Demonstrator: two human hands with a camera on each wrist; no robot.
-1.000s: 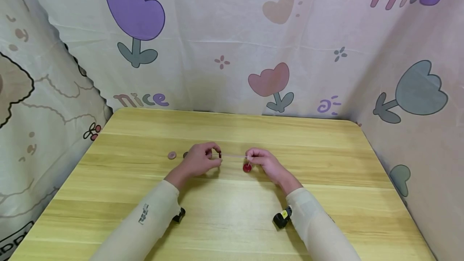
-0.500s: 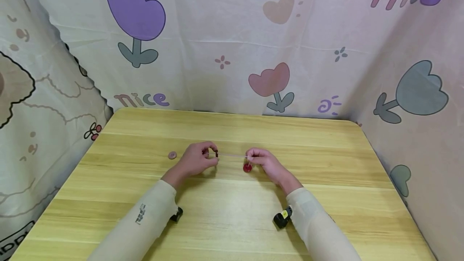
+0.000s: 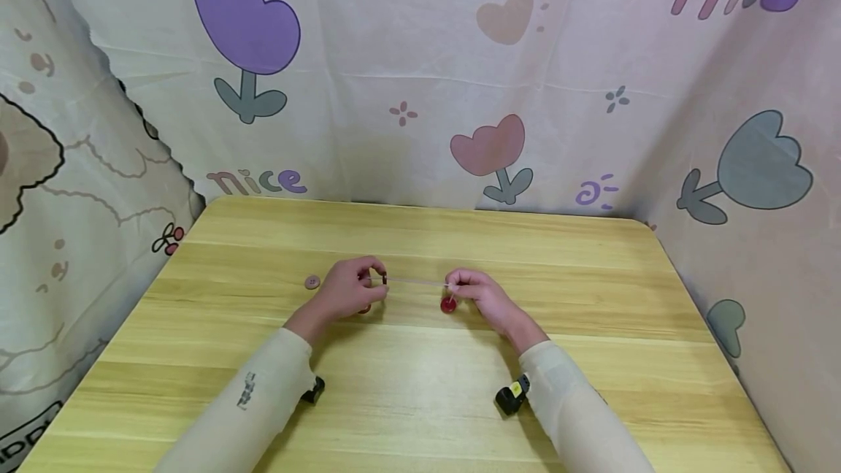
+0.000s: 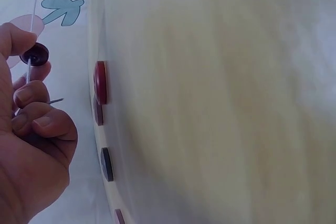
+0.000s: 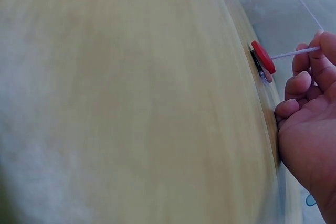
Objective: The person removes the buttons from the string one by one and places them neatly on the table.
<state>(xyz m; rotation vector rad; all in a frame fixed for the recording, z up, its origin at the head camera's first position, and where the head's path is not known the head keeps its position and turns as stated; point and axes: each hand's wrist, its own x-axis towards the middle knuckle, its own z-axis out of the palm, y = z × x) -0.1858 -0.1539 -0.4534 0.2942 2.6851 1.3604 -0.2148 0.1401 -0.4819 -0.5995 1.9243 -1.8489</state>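
Observation:
My left hand (image 3: 344, 287) pinches a dark red button (image 4: 38, 56) between thumb and forefinger, above the wooden table. A thin white string (image 3: 417, 282) runs through this button. The other left fingers curl near the string's end, where a thin dark tip (image 4: 56, 100) pokes out. Stretched taut, the string reaches across to my right hand (image 3: 482, 294), whose thumb and forefinger pinch it. From the right fingers, a short length of string leads down to a bright red button (image 3: 448, 305) threaded on it.
On the wooden table (image 3: 420, 400) a brown button (image 3: 312, 282) lies left of my left hand. Another red button (image 3: 364, 309) shows partly under that hand. Several buttons stand in a row in the left wrist view, including a dark one (image 4: 107, 164). Printed cloth (image 3: 394, 57) hangs behind.
My left hand has drawn left with the dark red button, widening the gap between the hands. A red button beneath it has come into view. The right hand stays put.

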